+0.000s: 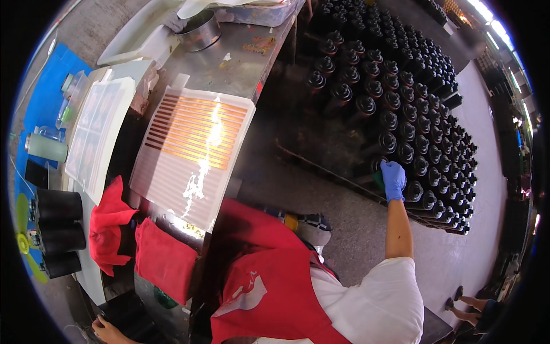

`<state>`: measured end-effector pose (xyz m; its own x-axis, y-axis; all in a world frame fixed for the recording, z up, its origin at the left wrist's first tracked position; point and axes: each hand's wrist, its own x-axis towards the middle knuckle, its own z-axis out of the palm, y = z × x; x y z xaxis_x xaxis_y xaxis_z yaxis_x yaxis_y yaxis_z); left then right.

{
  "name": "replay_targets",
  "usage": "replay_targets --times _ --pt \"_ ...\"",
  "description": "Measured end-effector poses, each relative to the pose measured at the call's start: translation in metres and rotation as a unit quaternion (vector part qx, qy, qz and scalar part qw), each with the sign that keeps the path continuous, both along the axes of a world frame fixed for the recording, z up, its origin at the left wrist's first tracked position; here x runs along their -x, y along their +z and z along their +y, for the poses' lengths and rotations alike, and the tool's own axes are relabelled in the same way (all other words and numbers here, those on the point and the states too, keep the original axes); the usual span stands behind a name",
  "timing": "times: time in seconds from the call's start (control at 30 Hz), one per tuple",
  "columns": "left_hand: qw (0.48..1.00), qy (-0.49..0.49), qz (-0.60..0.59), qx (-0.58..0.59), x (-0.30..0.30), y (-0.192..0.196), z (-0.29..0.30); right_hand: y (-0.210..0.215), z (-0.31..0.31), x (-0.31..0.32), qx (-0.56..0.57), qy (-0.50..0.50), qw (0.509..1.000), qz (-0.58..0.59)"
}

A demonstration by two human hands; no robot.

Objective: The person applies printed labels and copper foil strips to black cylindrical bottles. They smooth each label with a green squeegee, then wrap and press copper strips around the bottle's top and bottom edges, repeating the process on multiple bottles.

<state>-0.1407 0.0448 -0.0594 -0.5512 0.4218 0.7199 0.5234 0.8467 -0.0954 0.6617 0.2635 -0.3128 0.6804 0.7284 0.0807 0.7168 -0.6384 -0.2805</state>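
My right hand [393,180], in a blue glove, reaches to the near left edge of a dense stand of black bottles [388,141] with knobbed tops. Its fingers are curled closed beside a dark bottle, and what they grip is hidden. A green patch [378,181] shows beside that hand. My bare left hand [107,332] is at the lower left, partly cut off by the picture's dark rim. Its bent fingers close around the end of a black cylinder [129,316].
A metal worktable carries a striped, shiny sheet [192,152], a folded red cloth [164,259] and a round metal pan [199,31]. Another red cloth [110,230] hangs farther left, near black cylinders [60,234] and a yellow-green fan [24,243]. Another person's legs [467,309] stand at lower right.
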Motion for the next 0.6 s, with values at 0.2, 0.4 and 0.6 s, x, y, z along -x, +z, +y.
replay_targets --times 0.2,0.4,0.6 --pt "0.996 0.037 -0.015 0.083 -0.005 0.002 0.002 0.004 -0.003 0.000 0.032 0.002 0.999 -0.010" --pt "0.998 0.002 -0.050 0.033 0.006 0.006 -0.044 0.036 0.010 0.019 0.112 0.073 0.990 -0.034" --pt "0.979 -0.192 -0.039 -0.057 -0.053 0.080 -0.016 0.109 0.068 0.119 -0.088 0.190 0.966 0.155"
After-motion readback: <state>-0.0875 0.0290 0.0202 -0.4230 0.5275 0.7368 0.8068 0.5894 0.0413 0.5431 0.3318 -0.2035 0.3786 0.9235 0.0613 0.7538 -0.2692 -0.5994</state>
